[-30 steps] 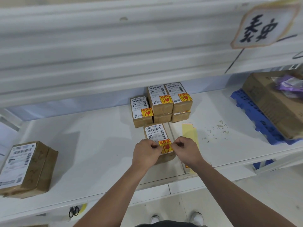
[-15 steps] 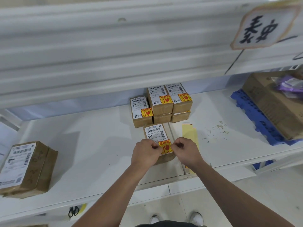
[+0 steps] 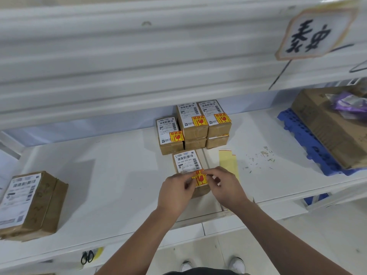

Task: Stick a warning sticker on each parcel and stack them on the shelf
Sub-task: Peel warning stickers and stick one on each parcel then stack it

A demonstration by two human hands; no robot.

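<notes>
A small brown parcel (image 3: 187, 161) with a white shipping label lies on the white shelf (image 3: 111, 175) just in front of me. A yellow and red warning sticker (image 3: 201, 178) sits on its near right corner. My left hand (image 3: 176, 190) and my right hand (image 3: 224, 184) rest on the parcel at either side of the sticker, fingertips pressing its edges. Behind it stand stickered parcels: one single box (image 3: 170, 135) and two stacks of two (image 3: 204, 124).
A yellow sticker backing strip (image 3: 228, 163) lies right of the parcel, with paper scraps (image 3: 260, 159) beyond. A larger brown parcel (image 3: 29, 203) sits at far left. A big carton (image 3: 329, 124) on a blue pallet (image 3: 297, 133) is at right. Scissors (image 3: 87, 257) hang on the shelf front.
Both hands stay on the parcel; my right fingers have spread and slid along the sticker's upper right edge. The parcel has not moved.
</notes>
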